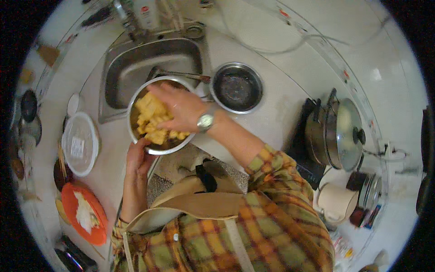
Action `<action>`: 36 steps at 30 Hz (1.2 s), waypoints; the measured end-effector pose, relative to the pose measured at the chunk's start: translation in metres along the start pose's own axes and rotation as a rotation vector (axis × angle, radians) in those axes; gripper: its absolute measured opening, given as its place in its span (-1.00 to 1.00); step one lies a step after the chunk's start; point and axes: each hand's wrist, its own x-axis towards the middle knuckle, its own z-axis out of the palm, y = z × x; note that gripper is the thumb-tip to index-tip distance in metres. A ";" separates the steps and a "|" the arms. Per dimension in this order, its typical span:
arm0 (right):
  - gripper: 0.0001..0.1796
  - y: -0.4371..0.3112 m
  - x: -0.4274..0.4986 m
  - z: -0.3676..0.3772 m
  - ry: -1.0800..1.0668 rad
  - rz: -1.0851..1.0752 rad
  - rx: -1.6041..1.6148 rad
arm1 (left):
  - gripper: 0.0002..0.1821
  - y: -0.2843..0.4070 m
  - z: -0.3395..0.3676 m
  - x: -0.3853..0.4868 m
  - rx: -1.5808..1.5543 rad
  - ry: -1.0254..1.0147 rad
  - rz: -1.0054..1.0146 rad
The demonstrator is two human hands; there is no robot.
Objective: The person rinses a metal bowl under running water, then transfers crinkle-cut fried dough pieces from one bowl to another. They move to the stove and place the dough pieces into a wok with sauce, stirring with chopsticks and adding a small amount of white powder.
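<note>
A metal bowl (172, 148) with yellow food pieces (152, 114) in it is held over the front edge of the sink (153, 64). My left hand (140, 154) grips the bowl's near left rim, its thumb over the edge. Over the bowl is my right hand (180, 108), palm down with the fingers spread on the pieces; whether it grasps any is hidden. To the right of the bowl stands a second metal bowl (237, 87), dark inside. A utensil with a long handle (183, 74) lies across the sink's near right corner.
On the left are a white plastic lid (81, 144) with a label and an orange basin (98, 234) with white contents. A lidded pot (348, 136) stands on a black cooktop (311, 170) at the right, near a cream mug (338, 202). A faucet (125, 20) rises behind the sink.
</note>
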 end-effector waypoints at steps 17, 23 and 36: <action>-0.58 0.214 -0.197 -0.030 0.653 1.261 0.601 | -0.51 0.037 -0.090 -0.046 -0.122 0.235 0.149; -0.66 0.261 -0.206 -0.052 0.502 1.269 0.363 | -0.52 0.026 -0.098 -0.045 -0.136 0.184 0.159; -0.63 0.221 0.020 -0.141 0.261 1.041 -0.132 | -0.51 0.016 -0.103 -0.047 -0.120 0.249 0.166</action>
